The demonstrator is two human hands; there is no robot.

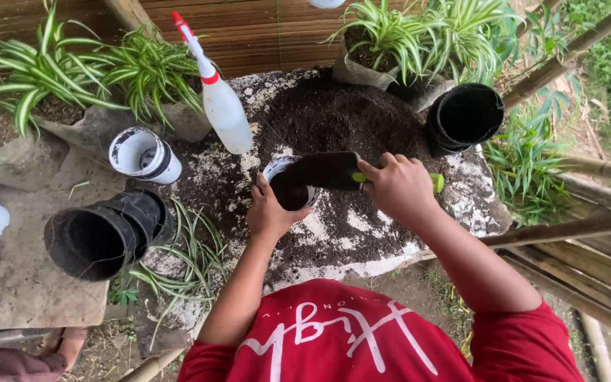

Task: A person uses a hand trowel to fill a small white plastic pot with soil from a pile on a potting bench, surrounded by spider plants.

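A black trowel (pixel 327 171) is being held level, its long axis running left to right, blade pointing left over a small white pot (pixel 288 185). Its green handle is being clenched by the right hand (pixel 397 187); the pot is being gripped by the left hand (pixel 269 212) on the soil-covered bench (pixel 475 198).

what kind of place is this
Most likely an outdoor potting spot in a garden or small plant nursery. Loose soil is heaped on a sheet, striped-leaf plants sit in grow bags, and the right hand tips a trowel over a small white pot steadied by the left hand.
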